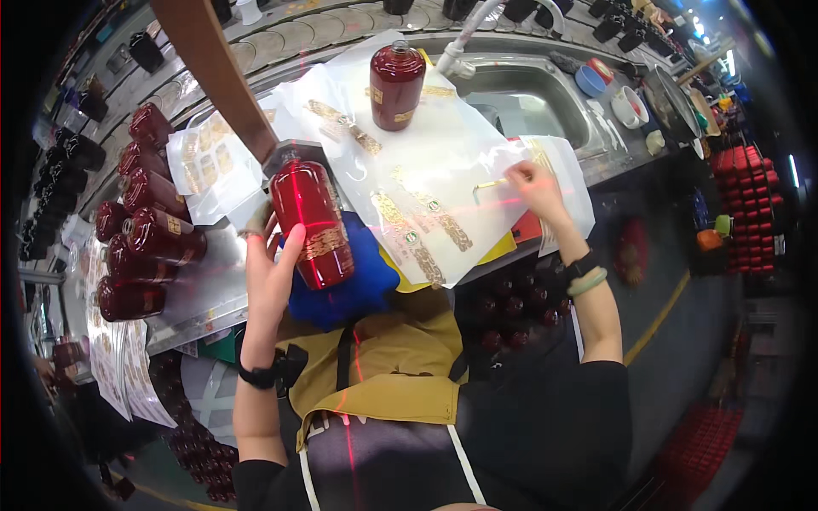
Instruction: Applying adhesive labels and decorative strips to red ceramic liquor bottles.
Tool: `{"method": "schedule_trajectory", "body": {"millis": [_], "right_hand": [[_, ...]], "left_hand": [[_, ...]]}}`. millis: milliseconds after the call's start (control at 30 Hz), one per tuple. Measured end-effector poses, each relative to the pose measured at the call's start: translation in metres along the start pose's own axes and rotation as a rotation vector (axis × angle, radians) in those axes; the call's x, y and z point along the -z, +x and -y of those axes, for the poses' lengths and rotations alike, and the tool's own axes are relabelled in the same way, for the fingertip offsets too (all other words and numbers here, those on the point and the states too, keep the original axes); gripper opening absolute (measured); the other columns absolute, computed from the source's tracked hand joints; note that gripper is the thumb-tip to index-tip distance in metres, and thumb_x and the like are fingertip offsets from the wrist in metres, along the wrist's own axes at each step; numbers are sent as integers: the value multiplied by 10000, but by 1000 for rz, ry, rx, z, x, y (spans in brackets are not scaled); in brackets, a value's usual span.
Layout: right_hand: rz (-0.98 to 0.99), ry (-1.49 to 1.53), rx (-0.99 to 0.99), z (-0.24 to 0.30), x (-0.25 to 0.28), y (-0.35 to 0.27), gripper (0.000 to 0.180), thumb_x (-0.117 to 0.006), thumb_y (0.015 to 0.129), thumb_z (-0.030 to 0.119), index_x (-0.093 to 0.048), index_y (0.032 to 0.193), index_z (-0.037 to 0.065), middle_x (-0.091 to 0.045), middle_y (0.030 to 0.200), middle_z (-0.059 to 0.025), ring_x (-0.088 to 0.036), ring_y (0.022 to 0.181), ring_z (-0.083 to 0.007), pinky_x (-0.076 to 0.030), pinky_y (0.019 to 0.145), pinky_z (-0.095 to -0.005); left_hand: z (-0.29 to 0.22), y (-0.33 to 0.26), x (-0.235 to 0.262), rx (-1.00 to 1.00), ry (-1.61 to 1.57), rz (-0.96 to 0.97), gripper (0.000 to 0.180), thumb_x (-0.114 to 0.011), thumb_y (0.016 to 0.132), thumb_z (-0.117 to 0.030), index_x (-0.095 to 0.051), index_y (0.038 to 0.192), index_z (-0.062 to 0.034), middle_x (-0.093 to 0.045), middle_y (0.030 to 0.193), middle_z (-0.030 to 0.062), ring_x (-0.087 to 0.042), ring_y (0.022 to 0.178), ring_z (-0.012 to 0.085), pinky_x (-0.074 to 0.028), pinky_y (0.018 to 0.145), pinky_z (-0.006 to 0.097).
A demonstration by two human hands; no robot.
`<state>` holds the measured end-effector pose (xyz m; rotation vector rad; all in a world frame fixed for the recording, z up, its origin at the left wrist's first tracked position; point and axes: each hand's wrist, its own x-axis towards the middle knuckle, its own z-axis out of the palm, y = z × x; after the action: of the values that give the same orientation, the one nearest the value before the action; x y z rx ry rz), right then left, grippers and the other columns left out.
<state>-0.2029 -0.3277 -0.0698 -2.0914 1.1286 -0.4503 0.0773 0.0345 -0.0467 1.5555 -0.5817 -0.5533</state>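
My left hand point(271, 272) is wrapped round a glossy dark red glass bottle point(302, 200), its thumb on the front and its fingers partly hidden behind. The bottle leans with its neck at a dark bracket point(294, 152), and a gold patterned band runs round its lower part. Out to the right, my right hand point(537, 189) pinches a small thin yellowish piece point(490, 184) with a bent greenish end; its exact kind is unclear. Below that hand lies a white translucent sheet point(486, 230) bearing gold patterned decals point(405, 234). A blue cloth point(366, 264) is bunched beneath the bottle.
Another red bottle point(398, 89) stands on the sheets farther back. Several red bottles point(158, 238) cluster at the left, beside a decal sheet point(209, 157). A brown post point(217, 72) slants down to the bracket. Back right are a sink point(532, 98), tap and bowls point(590, 81).
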Motion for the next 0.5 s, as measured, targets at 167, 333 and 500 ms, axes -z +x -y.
{"method": "schedule_trajectory", "body": {"millis": [167,333,500], "right_hand": [[-199,-317,-87,-42,38,22,321,-716,909,306,-771,1014,8,-748,903,-165,-727,861,-312,-551,797,-415],[-258,-488,-49,-44,6,12,320,-726,916,338,-776,1055,55,-703,1024,-159,-686,997,-349,-538,868,-469],[-425,-553,140,-39,-7,6,180,-739,915,245,-793,985,88,-699,959,-111,-675,967,-331,-544,821,-445]], "left_hand": [[6,-26,-2,47,-39,-31,668,-672,1003,-142,-336,1548,50,-468,1504,211,-493,1391,269,-420,1142,412],[9,-33,-2,39,4,-44,621,-616,1041,-107,-318,1566,42,-460,1520,187,-493,1380,236,-423,1137,380],[7,-36,0,-22,85,-60,615,-612,1044,-113,-319,1564,36,-451,1533,199,-474,1403,258,-417,1141,390]]}}
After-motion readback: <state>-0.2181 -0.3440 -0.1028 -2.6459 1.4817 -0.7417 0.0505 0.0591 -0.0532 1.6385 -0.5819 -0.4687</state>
